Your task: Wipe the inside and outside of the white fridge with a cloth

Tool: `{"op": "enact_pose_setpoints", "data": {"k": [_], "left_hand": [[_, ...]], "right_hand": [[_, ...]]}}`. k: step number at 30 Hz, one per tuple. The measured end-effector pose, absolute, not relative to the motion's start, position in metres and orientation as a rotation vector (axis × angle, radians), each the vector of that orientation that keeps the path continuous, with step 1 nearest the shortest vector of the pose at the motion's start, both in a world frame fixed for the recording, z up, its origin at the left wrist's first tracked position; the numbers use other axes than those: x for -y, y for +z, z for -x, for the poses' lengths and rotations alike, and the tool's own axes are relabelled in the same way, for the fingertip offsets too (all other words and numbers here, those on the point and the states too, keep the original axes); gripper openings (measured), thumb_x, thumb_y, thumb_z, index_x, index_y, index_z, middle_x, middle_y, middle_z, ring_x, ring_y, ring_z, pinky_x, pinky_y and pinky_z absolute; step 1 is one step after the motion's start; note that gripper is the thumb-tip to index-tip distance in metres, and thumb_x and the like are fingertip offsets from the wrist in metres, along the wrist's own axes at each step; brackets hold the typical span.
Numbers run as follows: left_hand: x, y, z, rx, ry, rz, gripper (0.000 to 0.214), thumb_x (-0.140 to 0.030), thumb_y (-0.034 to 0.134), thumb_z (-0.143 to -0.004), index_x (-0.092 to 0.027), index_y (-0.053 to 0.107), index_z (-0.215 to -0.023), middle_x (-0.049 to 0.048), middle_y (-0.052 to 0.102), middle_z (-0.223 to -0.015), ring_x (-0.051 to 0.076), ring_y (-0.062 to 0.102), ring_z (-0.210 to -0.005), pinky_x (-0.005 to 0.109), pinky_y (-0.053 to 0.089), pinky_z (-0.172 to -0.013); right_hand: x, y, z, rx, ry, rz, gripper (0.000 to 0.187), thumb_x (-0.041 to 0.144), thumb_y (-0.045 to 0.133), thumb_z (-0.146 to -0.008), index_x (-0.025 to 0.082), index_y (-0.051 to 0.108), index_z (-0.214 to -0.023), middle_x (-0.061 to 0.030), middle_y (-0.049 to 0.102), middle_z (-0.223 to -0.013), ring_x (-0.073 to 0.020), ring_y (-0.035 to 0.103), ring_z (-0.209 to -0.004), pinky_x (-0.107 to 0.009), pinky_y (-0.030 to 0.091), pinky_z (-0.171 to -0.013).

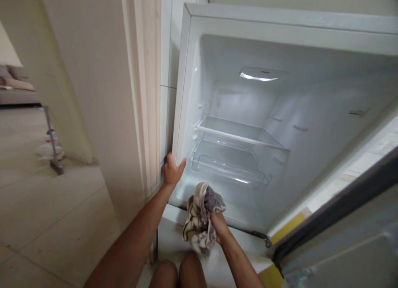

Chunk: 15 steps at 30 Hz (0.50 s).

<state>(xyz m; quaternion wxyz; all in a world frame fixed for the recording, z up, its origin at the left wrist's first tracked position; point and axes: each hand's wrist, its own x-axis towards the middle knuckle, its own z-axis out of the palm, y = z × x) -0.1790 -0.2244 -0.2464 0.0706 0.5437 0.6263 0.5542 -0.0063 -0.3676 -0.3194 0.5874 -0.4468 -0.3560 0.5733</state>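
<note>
My right hand (219, 226) is closed round a crumpled cloth (199, 217), cream with a grey-purple patch, at the front lower edge of the open fridge (311, 81). The cloth hides part of that edge and most of the fingers. My left hand (173, 170) grips the left side edge of the fridge body, thumb on the front and the other fingers out of sight round the side. Inside the fridge, a glass shelf (233, 128) sits above a clear plastic drawer (228, 168).
The open fridge door (351, 238) stands at the lower right. A pinkish door frame (137, 93) rises close on the left. Beyond it are a grey stand (53, 143) on the tiled floor (62, 221) and a sofa (18, 89). My knees (178, 273) are just below the fridge.
</note>
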Motion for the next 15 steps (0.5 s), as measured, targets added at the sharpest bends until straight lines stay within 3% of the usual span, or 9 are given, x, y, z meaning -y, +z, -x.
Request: {"op": "enact_pose_setpoints", "data": {"k": [7, 11, 15], "left_hand": [[0.258, -0.229, 0.175, -1.898, 1.437, -1.399, 0.052, -0.052, 0.065, -0.088, -0.016, 0.054, -0.123, 0.0217, 0.072, -0.117, 0.041, 0.067, -0.116, 0.046, 0.051, -0.094], [0.291, -0.241, 0.183, -1.831, 1.346, -1.225, 0.04, -0.04, 0.067, -0.084, -0.014, 0.062, -0.113, 0.0221, 0.073, -0.114, 0.041, 0.066, -0.119, 0.048, 0.051, -0.096], [0.349, -0.251, 0.174, -1.647, 1.384, -1.127, 0.033, -0.035, 0.054, -0.085, -0.013, 0.066, -0.106, 0.019, 0.075, -0.113, 0.034, 0.068, -0.117, 0.043, 0.053, -0.099]], "right_hand": [[0.404, -0.257, -0.024, 0.725, 1.279, 1.077, 0.043, 0.04, 0.074, -0.061, 0.019, 0.073, -0.098, -0.0024, 0.076, -0.078, -0.0258, 0.071, -0.079, -0.034, 0.055, -0.075], [0.425, -0.223, -0.036, 0.796, 1.074, 1.114, 0.046, 0.039, 0.071, -0.061, 0.018, 0.073, -0.102, -0.0009, 0.074, -0.08, -0.0228, 0.067, -0.076, -0.031, 0.053, -0.071], [0.435, -0.205, -0.043, 0.916, 0.878, 1.158, 0.039, 0.041, 0.068, -0.065, 0.018, 0.073, -0.096, -0.001, 0.073, -0.081, -0.0188, 0.06, -0.072, -0.027, 0.049, -0.067]]}}
